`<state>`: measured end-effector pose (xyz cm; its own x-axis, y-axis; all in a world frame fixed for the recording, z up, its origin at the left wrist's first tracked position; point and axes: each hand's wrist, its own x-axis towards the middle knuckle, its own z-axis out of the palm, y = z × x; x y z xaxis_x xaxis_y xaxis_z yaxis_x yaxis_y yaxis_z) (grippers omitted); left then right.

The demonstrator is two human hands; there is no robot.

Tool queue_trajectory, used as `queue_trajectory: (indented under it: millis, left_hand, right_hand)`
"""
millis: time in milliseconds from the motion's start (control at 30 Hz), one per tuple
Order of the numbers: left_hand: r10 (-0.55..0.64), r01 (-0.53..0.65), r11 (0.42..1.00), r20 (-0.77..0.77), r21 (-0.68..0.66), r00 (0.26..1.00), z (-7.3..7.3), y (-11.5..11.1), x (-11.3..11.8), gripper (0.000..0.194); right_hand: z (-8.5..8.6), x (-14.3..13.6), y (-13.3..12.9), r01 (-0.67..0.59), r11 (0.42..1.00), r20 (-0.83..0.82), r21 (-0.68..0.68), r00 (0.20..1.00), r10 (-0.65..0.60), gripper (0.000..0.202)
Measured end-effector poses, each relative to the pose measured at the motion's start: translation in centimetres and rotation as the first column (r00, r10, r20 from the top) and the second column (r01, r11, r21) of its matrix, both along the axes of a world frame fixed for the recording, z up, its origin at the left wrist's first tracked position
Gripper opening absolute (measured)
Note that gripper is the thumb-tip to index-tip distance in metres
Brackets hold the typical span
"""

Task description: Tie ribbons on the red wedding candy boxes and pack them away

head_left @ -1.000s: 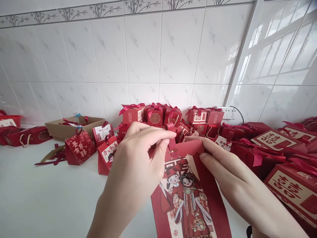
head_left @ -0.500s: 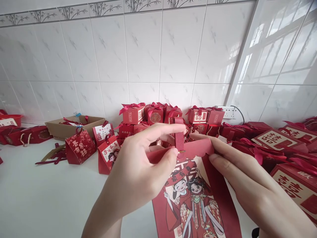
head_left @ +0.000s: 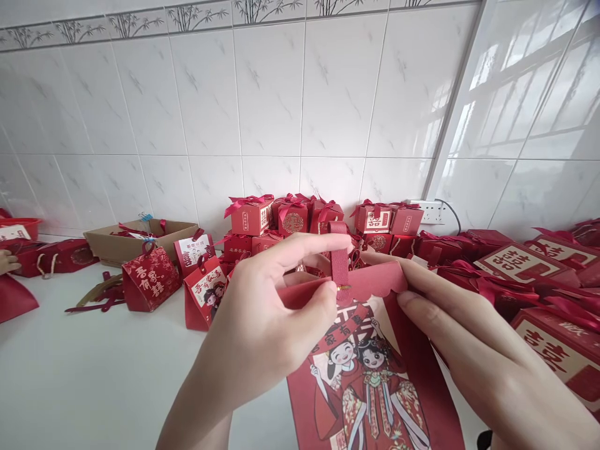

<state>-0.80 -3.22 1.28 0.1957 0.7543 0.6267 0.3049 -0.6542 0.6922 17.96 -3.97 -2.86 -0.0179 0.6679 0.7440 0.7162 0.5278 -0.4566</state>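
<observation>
A red wedding favor box (head_left: 375, 387) with a cartoon couple printed on its front is tilted before me, its lower end cut off by the frame. Through its top edge stands a dark red strap handle (head_left: 339, 259) with a small gold fastener at its base. My left hand (head_left: 276, 312) is closed around the strap and top edge, thumb at the fastener. On the other side my right hand (head_left: 450, 319) pinches the top's scalloped corner between thumb and fingers. Some of the fingertips are hidden behind the box.
Finished-looking red boxes with ribbons (head_left: 290, 215) are stacked by the tiled wall, with more boxes (head_left: 525, 269) at right. Small peaked boxes (head_left: 150, 278), loose straps (head_left: 100, 294) and an open cardboard box (head_left: 105, 240) lie left. Another person's hand (head_left: 8, 261) shows at the left edge.
Another person's hand and a red box have come into view at the left edge. My own hands keep their grip, with the box shifted barely at all.
</observation>
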Motion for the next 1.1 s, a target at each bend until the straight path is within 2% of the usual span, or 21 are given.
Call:
queue_trajectory:
  millis: [267,433,767,933,1100]
  left_hand:
    - [-0.006,0.006,1.0,0.011,0.013,1.0,-0.2,0.2,0.2,0.04]
    - [-0.008,0.006,0.999,0.03,0.045,1.0,-0.2,0.2,0.3,0.04]
    - [-0.061,0.06,0.998,0.086,0.009,0.994,-0.5,0.2,0.3,0.04]
    - [-0.048,0.049,0.998,0.047,-0.03,0.998,-0.3,0.1,0.2,0.04]
    - [-0.031,0.03,1.0,0.063,0.009,0.998,-0.1,0.1,0.4,0.037]
  right_hand:
    - [0.5,-0.9,-2.1,0.001,1.0,-0.02,0.023,1.0,-0.001,0.042]
    - [0.5,-0.8,-2.0,-0.021,1.0,-0.039,0.009,0.999,0.021,0.041]
    - [0.4,-0.9,-2.1,-0.019,1.0,-0.048,-0.002,0.999,0.019,0.039]
    - [0.2,-0.8,-2.0,0.029,1.0,-0.047,-0.01,0.998,-0.029,0.042]
    - [0.2,-0.7,-1.9,0.044,0.998,-0.075,-0.042,0.996,-0.047,0.041]
